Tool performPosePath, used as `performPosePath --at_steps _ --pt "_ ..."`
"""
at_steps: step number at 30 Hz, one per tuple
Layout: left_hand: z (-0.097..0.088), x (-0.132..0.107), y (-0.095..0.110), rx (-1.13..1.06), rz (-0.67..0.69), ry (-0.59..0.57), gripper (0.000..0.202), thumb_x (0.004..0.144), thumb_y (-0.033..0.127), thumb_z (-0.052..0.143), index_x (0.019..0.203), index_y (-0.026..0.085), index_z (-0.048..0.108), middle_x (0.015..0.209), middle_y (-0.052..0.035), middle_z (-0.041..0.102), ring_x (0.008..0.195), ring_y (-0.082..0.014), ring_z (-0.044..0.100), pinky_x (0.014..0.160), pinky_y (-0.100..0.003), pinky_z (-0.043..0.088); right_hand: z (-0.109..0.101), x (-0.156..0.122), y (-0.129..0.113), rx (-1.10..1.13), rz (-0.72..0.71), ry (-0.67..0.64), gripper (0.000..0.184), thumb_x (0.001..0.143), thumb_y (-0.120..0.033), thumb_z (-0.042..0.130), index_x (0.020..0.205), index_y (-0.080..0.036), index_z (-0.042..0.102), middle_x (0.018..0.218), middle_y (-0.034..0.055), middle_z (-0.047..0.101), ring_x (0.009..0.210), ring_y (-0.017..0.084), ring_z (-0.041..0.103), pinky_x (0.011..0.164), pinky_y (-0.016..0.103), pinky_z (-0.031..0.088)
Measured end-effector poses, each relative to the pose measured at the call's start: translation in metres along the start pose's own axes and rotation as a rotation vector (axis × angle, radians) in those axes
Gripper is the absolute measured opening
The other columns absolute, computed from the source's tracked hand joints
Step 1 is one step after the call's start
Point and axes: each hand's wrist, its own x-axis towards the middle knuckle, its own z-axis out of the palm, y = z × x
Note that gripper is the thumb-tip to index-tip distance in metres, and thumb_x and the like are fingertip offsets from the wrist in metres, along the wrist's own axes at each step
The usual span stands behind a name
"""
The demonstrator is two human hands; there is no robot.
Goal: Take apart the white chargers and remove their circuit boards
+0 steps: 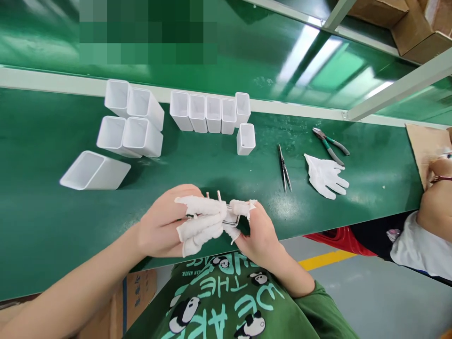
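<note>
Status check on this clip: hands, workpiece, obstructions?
Left hand and right hand both on small metal-edged part. White-covered fingers hide some of it. Tweezers and diagonal cutters lie apart, rightward.

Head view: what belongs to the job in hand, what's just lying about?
In use:
small rectangular metal-edged piece, held by left hand and right hand
white fabric finger covers

Apparently lying about:
white rectangular plastic containers
silver metal tweezers
green-handled metal pliers
white fabric glove
</note>
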Motion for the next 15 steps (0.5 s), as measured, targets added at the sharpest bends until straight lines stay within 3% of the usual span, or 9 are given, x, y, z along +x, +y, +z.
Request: performPosePath --at_steps 2,4,8,12,15 --pt "-0.005 0.007 0.001 0.059 0.083 0.037 0.035 0.086 0.012 0.067 0.114 0.033 0.070 0.093 -0.0027 0.075 0.076 -0.0188 0.073 0.062 -0.033 0.063 0.003 0.002 -0.001 -0.012 -0.015 0.029 0.025 0.097 -0.016 0.062 0.118 -0.021 0.051 0.088 0.0065 0.067 0.075 0.024 0.064 0.068 0.038 0.055" --pt "-0.010 0.013 0.004 0.106 0.034 0.065 0.035 0.087 0.006 0.062 0.112 0.029 0.071 0.097 -0.0043 0.074 0.082 -0.0195 0.074 0.062 -0.031 0.062 0.005 0.004 -0.001 -0.012 -0.007 0.042 0.025 0.097 -0.019 0.063 0.119 -0.021 0.051 0.089 0.0065 0.068 0.076 0.025 0.065 0.068 0.038 0.056" --pt "-0.013 0.017 0.010 0.034 -0.130 0.109 0.031 0.087 0.008 0.066 0.106 0.031 0.074 0.095 -0.0001 0.074 0.079 -0.0167 0.074 0.064 -0.030 0.062 0.010 0.004 0.001 0.056 0.053 0.030 0.033 0.099 -0.020 0.062 0.129 -0.022 0.048 0.106 0.0095 0.072 0.092 0.025 0.070 0.079 0.038 0.060" --pt "-0.013 0.012 0.007 -0.041 -0.033 0.130 0.040 0.083 0.003 0.071 0.111 0.031 0.076 0.100 -0.0004 0.077 0.082 -0.0161 0.075 0.070 -0.028 0.065 0.013 0.002 0.004 0.054 0.077 0.022 0.031 0.099 -0.019 0.060 0.128 -0.023 0.048 0.108 0.0093 0.071 0.096 0.024 0.070 0.079 0.037 0.061" --pt "-0.011 0.008 0.002 -0.188 -0.094 0.074 0.028 0.082 0.015 0.079 0.104 0.033 0.079 0.097 -0.0007 0.080 0.081 -0.0188 0.077 0.073 -0.031 0.067 0.012 0.002 0.005 0.053 0.085 -0.004 0.026 0.099 -0.018 0.057 0.123 -0.024 0.049 0.103 0.0082 0.070 0.093 0.024 0.069 0.075 0.036 0.061"
